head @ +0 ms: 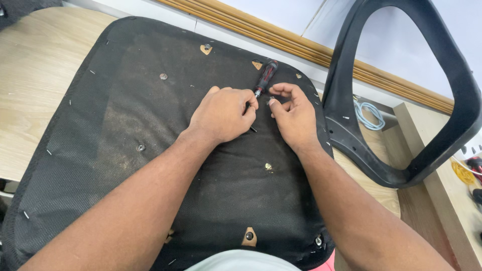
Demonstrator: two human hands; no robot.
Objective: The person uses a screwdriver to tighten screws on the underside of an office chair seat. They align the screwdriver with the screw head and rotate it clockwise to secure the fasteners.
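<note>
Chair seat (150, 150), turned underside up, is lying flat across the wooden table (35, 75), its black fabric cover stapled round the edge and its screw holes facing the person, presumably so the fixing points are within reach. Both hands are meeting near the far right part of the seat. The left hand (223, 114) is resting knuckles up on the fabric with its fingers curled in around a small dark piece, seemingly a bit or screw, though it is too small to tell which. The right hand (293, 118) is lying just beside it, thumb and forefinger pinching lightly at something tiny, the other fingers loosely bent; what it has hold of cannot be made out. A screwdriver (266, 76) with a red and black handle is lying on the seat, its tip pointing toward the fingertips, likely parked there to be close at hand. To the right, a black plastic chair back frame (346, 100) is leaning against the wall, beside a coiled pale cable (369, 114).
</note>
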